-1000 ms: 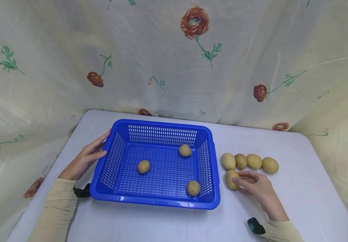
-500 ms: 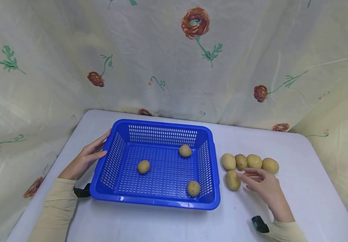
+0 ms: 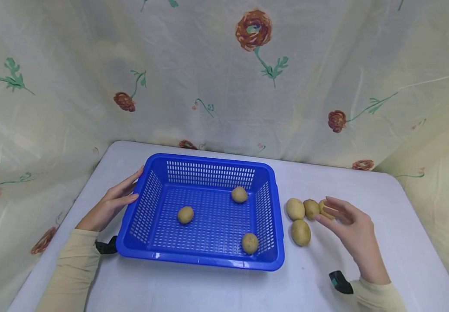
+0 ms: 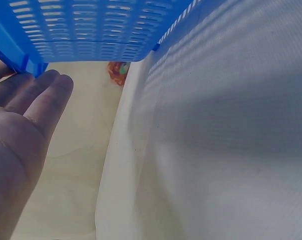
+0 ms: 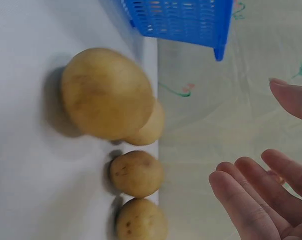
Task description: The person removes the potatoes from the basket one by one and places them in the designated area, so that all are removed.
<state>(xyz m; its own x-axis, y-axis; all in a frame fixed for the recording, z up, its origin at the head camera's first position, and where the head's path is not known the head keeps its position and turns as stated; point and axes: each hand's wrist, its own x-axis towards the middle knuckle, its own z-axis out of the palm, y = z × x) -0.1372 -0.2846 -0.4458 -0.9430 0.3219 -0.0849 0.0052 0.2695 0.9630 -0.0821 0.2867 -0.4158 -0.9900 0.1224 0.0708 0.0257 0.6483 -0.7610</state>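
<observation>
My left hand [image 3: 114,200] rests at the left rim of a blue plastic basket [image 3: 197,260]; its straight fingers [image 4: 48,97] touch the rim from outside. Inside the basket lie three potatoes: one left of the middle [image 3: 185,215], one near the back right [image 3: 239,194] and one at the front right [image 3: 249,243]. To the basket's right, several potatoes [image 3: 295,209] sit in a row, with another potato [image 3: 300,232] in front of the row's left end. Over the row's right end hovers my right hand [image 3: 355,227], fingers spread and holding nothing. It hides the rightmost potato.
A white-covered table [image 3: 224,290] carries everything. Behind it and at both sides hangs a pale curtain [image 3: 193,73] printed with flowers. Dark wrist devices sit at both sleeves, the left one [image 3: 106,245] close to the basket's front left corner.
My right hand has let go of the front potato and moved right and up, over the row's right end. The left hand and the basket have stayed put.
</observation>
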